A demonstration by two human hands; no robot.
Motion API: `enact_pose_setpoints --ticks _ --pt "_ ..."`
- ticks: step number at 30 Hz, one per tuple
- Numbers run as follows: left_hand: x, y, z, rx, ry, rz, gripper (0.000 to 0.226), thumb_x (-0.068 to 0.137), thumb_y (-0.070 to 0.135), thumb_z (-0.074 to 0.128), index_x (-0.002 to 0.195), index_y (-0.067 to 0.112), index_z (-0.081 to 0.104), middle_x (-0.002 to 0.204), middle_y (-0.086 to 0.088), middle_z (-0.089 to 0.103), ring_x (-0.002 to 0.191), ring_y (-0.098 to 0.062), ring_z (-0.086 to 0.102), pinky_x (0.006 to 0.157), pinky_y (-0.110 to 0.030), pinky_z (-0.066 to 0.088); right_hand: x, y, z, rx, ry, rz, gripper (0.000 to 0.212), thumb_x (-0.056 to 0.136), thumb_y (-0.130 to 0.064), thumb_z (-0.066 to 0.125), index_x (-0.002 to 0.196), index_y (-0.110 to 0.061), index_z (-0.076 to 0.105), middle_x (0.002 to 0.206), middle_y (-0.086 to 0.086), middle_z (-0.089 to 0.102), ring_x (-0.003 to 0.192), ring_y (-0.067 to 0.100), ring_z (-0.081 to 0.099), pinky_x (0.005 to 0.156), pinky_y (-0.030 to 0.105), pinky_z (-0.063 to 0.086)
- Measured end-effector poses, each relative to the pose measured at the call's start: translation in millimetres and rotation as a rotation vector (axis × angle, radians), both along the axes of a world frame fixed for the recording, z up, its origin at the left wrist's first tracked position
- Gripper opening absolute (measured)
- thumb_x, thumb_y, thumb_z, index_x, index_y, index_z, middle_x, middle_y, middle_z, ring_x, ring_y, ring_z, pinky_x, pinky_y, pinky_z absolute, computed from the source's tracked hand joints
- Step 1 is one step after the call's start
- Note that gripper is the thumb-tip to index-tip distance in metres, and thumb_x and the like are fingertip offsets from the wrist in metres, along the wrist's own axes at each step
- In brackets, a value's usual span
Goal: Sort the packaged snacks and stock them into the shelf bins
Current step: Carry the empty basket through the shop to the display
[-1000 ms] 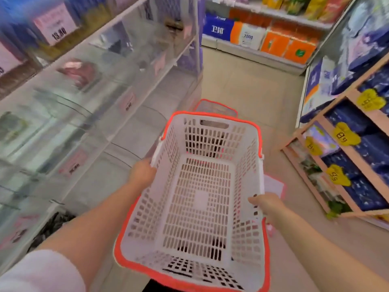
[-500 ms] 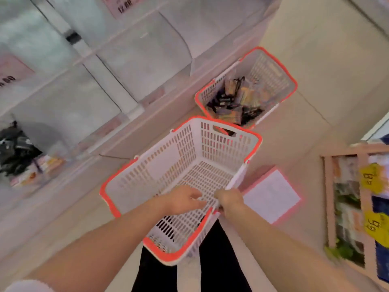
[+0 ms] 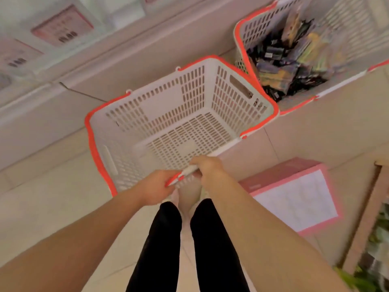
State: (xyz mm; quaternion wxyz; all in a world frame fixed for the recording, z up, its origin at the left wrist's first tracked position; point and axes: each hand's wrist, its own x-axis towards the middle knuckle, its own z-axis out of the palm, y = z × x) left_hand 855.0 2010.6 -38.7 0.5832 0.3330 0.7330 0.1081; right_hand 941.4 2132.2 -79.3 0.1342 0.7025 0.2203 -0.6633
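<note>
both hands, left hand and right hand, grip the near rim of the empty white slotted plastic basket with orange rim, probably for sorting; the packaged snacks sit in a second matching basket just beyond.

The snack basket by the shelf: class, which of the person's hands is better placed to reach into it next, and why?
Probably the right hand. The snack basket stands to the far right, beyond the empty basket, on that hand's side. The left hand would have to cross over. Both now grip the empty basket's handle.
</note>
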Motion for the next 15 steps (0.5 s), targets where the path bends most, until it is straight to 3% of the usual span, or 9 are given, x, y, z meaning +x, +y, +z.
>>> enact_pose_setpoints --ticks 2,4,6,8,11,15 --pt "-8 -13 -24 0.010 0.028 -0.007 0.040 0.088 0.002 0.053 0.125 0.017 0.057 0.102 0.001 0.066 0.096 -0.015 0.060 0.067 -0.008 0.034 6 1 -17 -0.014 0.064 -0.016 0.024 0.085 -0.011 0.062 0.108 -0.008 0.056 0.078 0.001 0.053 0.067 0.013 0.052 0.062 0.028 0.048" --pt "-18 -22 -44 -0.017 0.061 -0.015 0.042 0.093 0.009 0.051 0.132 0.021 0.052 0.119 0.000 0.063 0.109 -0.016 0.057 0.076 -0.010 0.033 16 10 -33 0.084 0.067 -0.103 0.055 0.087 -0.023 0.063 0.135 -0.011 0.039 0.105 0.003 0.053 0.093 0.017 0.053 0.087 0.034 0.049" --pt "-25 -28 -61 -0.031 0.073 -0.041 0.040 0.096 0.015 0.049 0.135 0.023 0.049 0.127 -0.001 0.060 0.113 -0.015 0.056 0.081 -0.008 0.033 26 25 -47 0.245 0.003 -0.126 0.059 0.087 -0.025 0.064 0.137 -0.012 0.034 0.125 0.008 0.052 0.112 0.022 0.052 0.104 0.040 0.041" --pt "-26 -33 -74 -0.044 0.069 -0.096 0.042 0.097 0.018 0.047 0.138 0.022 0.044 0.133 -0.001 0.056 0.116 -0.013 0.053 0.087 -0.004 0.032 31 33 -60 0.328 -0.022 -0.190 0.039 0.090 -0.017 0.061 0.125 -0.009 0.045 0.126 0.013 0.057 0.113 0.026 0.056 0.102 0.044 0.043" --pt "-24 -37 -98 -0.100 0.148 -0.263 0.047 0.098 0.023 0.043 0.144 0.027 0.033 0.144 0.003 0.044 0.130 -0.017 0.042 0.102 -0.025 0.033 31 35 -80 0.272 0.009 -0.360 0.034 0.092 -0.005 0.055 0.126 -0.004 0.049 0.121 0.013 0.059 0.108 0.028 0.059 0.098 0.045 0.047" --pt "-19 -34 -127 -0.145 0.229 -0.338 0.042 0.096 0.020 0.045 0.138 0.026 0.039 0.137 0.004 0.050 0.122 -0.019 0.049 0.094 -0.032 0.043 34 35 -106 0.154 0.088 -0.433 0.031 0.095 -0.002 0.049 0.125 -0.006 0.047 0.102 0.010 0.056 0.087 0.020 0.058 0.082 0.034 0.050"
